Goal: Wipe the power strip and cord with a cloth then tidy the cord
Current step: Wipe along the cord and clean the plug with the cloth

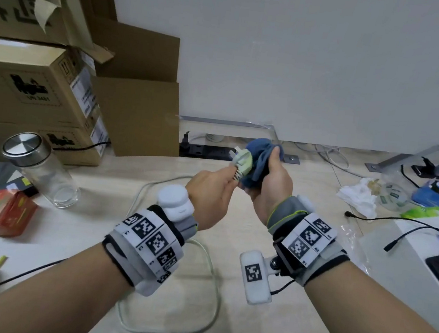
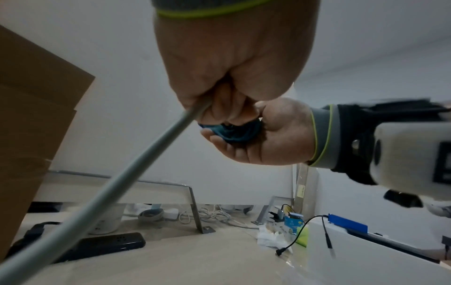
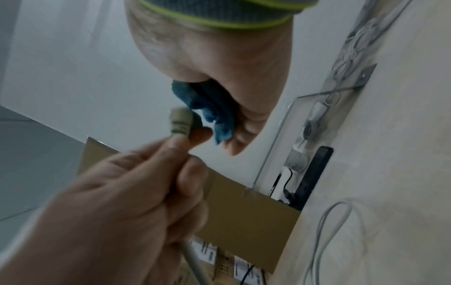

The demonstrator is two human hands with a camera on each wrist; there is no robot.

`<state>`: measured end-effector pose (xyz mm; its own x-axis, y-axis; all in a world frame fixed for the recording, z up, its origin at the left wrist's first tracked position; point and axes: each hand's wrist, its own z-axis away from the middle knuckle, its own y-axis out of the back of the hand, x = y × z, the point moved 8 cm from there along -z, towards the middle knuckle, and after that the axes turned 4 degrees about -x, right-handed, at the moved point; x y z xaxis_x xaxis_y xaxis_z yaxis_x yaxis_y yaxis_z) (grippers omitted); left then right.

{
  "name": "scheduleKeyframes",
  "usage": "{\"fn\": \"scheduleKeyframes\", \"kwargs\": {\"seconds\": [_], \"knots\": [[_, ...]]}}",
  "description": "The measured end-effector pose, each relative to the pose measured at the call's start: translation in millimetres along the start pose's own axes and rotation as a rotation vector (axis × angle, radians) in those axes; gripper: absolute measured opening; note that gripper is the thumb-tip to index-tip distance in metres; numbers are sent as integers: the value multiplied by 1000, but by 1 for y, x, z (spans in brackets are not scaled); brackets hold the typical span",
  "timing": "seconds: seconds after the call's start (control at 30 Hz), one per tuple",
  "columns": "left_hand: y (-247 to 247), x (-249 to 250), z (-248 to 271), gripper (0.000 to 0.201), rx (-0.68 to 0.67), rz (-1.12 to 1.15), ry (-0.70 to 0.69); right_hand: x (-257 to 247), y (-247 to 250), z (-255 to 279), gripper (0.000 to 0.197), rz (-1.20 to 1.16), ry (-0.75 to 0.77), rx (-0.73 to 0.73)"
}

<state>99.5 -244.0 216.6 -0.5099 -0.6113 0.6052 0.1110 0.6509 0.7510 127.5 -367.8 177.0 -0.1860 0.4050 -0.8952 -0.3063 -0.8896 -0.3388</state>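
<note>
My left hand point(image 1: 227, 179) pinches the pale plug point(image 1: 241, 164) at the end of a whitish-grey cord point(image 1: 211, 265), held up above the desk. The rest of that cord lies in loose loops on the wooden desk point(image 1: 262, 324) below my wrists. My right hand point(image 1: 269, 169) grips a bunched blue cloth point(image 1: 258, 154) that wraps against the plug's right side. From the left wrist, the cord point(image 2: 117, 189) runs out of my left hand point(image 2: 227, 104) beside the cloth point(image 2: 231, 131). The right wrist view has the plug point(image 3: 180, 123) touching the cloth point(image 3: 209, 110).
A black power strip point(image 1: 206, 150) lies along the desk's back edge. Cardboard boxes point(image 1: 42, 94) are stacked at the left, with a glass jar point(image 1: 43, 169) and a red carton point(image 1: 5, 212) in front. Crumpled tissue point(image 1: 358, 194), black cables and a white box point(image 1: 400, 260) sit at the right.
</note>
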Motion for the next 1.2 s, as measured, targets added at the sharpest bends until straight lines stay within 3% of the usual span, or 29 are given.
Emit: {"fn": "scheduleKeyframes", "kwargs": {"seconds": [0.07, 0.13, 0.23, 0.37, 0.5, 0.63, 0.77, 0.9, 1.07, 1.2], "knots": [[-2, -9, -2, 12, -17, -115, 92, 0, -6, 4, 43, 28, -11, -51], [-6, -15, -4, 12, -97, -248, 143, 0, -14, 8, 50, 252, 55, -130], [-13, -11, -2, 19, -187, -367, 91, -4, -17, 12, 46, 653, 175, -147], [-18, -5, 1, 17, -211, -392, 69, -14, -8, 6, 51, 854, 208, -85], [-24, -5, -3, 8, -243, -418, 65, -23, -3, 0, 47, 891, 298, -26], [-27, -16, -1, 6, -230, -362, 124, -24, -10, -1, 46, 984, 357, -90], [-12, -15, -3, 7, -94, -229, 167, -15, -4, 0, 55, 905, 261, -64], [-15, -6, -5, 8, -214, -334, 138, -4, -3, 2, 55, 793, 148, -75], [-14, 1, -3, 5, -276, -432, 112, -2, 1, 1, 47, 775, 153, -59], [-14, 7, 1, 11, -193, -365, 94, -8, 4, 0, 54, 767, 221, -20]]}}
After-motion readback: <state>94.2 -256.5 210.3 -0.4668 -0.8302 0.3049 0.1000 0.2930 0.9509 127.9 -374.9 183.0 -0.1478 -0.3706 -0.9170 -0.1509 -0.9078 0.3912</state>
